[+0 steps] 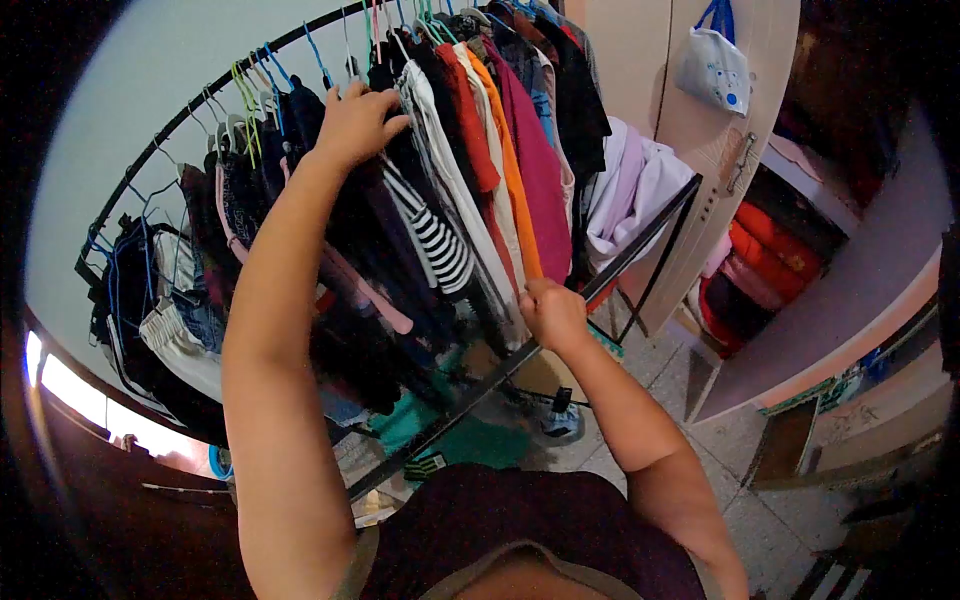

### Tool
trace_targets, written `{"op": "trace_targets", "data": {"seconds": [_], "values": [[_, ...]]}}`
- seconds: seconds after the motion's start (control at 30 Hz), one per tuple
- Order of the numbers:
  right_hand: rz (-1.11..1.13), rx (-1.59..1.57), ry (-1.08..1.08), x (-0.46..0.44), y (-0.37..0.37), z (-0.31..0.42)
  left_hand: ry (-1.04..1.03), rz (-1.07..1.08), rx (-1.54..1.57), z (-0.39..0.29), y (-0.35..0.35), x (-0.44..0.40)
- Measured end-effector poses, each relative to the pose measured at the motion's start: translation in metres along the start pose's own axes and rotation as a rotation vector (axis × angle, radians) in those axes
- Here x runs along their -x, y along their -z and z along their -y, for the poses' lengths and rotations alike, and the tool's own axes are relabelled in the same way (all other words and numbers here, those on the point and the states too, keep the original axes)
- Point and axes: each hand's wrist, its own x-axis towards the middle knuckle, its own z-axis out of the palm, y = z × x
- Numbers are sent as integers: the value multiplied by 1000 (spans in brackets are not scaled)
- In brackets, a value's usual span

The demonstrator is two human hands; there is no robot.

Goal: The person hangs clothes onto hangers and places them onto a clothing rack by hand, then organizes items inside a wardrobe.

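My left hand (360, 125) is raised to the upper part of the hanging clothes, just below the rail. Its thumb stands apart from the fingers, which touch dark garments, and nothing shows in its grasp. Lower down, my right hand (553, 312) is closed at the bottom edge of an orange garment (508, 150). A cream garment (495, 165) hangs right beside it, and its lower end is partly hidden near my fingers. Between my hands hang white trousers (445, 170), a red garment (470, 120) and a black-and-white striped piece (440, 250).
A black clothes rail (180, 118) bears several hangers, with a magenta garment (532, 170) on the right. The rack's lower bar (440, 425) crosses before me. Lilac cloth (635, 190) hangs at the rack's end. A small bag (715, 72) hangs on the door (690, 150).
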Motion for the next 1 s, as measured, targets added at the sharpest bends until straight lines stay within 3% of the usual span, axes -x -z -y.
{"op": "trace_targets", "data": {"seconds": [0.37, 0.53, 0.8, 0.9, 1.0], "values": [[8, 24, -55, 0, -1, 1, 80, -169, -278, 28, -15, 19], [1, 28, -51, 0, 5, 5, 224, 68, -284, 22, 1, 25], [13, 49, -79, 0, -3, -1, 350, 89, -236, 17, 10, 40], [-52, -28, -19, 0, 0, 2, 327, 185, -278, 6, 20, 38], [16, -8, -47, -2, 4, 7, 129, -183, -382, -12, 19, 36]]}}
